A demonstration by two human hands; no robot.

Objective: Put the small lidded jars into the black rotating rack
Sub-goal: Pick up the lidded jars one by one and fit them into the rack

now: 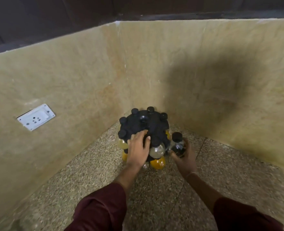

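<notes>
On the left wall, socket (36,117): a white plate, well apart from the work and of no concern to it.
Desk (88,180): speckled stone that runs into a far corner between two walls.
Left hand (138,150): laid flat on the near left of the rack's top, fingers straight and slightly spread, gripping nothing.
Rack (154,124): black and round, standing in the far corner; black lids ring its top.
Seated jars (156,151): pale and orange ones show on the near side, under the left hand and just right of it.
Dark jar (177,142): upright, black-lidded, just beside the rack's right edge and not yet in a slot.
Right hand (185,161): fingers curled round the dark jar's lower body from the near side.
Step in hand: likely seating this jar in a slot on the right; I cannot see that slot.
How to do it well: press down with the flat hand so the rack does not turn, bring the jar in upright, and avoid knocking its neighbours.
</notes>
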